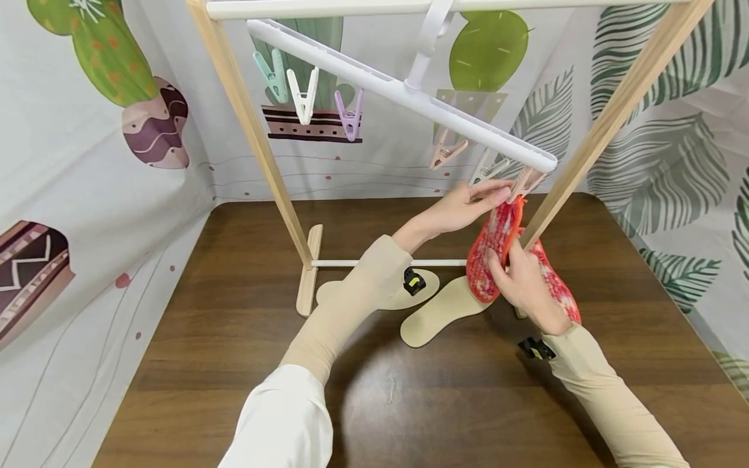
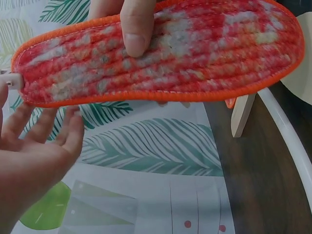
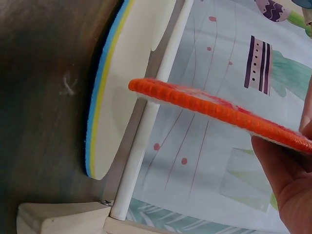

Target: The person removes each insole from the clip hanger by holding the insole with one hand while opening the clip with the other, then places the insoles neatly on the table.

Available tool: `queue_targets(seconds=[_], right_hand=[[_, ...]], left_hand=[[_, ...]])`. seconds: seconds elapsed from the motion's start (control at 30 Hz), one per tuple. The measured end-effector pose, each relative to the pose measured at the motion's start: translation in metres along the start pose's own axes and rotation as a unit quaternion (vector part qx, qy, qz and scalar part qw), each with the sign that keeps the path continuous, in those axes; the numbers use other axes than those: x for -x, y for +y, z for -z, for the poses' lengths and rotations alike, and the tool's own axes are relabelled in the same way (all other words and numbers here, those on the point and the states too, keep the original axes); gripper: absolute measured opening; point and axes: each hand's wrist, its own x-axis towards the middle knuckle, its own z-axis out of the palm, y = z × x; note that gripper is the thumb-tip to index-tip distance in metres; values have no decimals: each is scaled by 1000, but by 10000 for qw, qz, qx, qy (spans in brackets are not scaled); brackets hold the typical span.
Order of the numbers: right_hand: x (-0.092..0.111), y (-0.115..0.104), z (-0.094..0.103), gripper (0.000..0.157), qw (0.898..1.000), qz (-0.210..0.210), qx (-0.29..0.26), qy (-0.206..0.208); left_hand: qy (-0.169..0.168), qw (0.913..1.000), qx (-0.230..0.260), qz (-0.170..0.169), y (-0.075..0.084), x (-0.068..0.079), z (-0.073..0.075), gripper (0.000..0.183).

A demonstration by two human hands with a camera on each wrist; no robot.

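In the head view, a red, quilted insole (image 1: 497,240) with orange edging hangs from a pale pink clothespin (image 1: 526,182) at the low end of a white hanger (image 1: 398,91). My left hand (image 1: 462,207) pinches this clothespin near the insole's top edge. Lower down, my right hand (image 1: 523,276) holds the insole along its side; the right thumb (image 2: 135,39) lies across its face in the left wrist view. Seen edge-on in the right wrist view, the insole's orange rim (image 3: 209,109) slants above the tabletop. A second red insole (image 1: 562,292) lies behind my right hand, partly hidden.
A wooden rack with slanted posts (image 1: 257,143) carries the tilted hanger. More clothespins, such as a purple one (image 1: 350,116) and a white one (image 1: 303,96), dangle from it. Two beige insoles (image 1: 433,318) lie on the brown table (image 1: 205,338), beside the rack's white lower bar (image 1: 333,263).
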Motion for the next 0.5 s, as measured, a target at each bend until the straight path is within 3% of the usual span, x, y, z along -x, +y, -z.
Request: queue_targets(seconds=[0.23,0.33,0.5], right_hand=[[0,-4,0,28,9999,-65,-141,-63],[1,-4,0,28,9999,29,-126,-29],[3,-4,-3,20,9999,130,-68,82]], left_hand=[[50,9999,40,85,1,-4,-3,44],[67,9989,473,19,-3,-8,-4,40],[-91,9912,1309,-193,9,0,-4,35]])
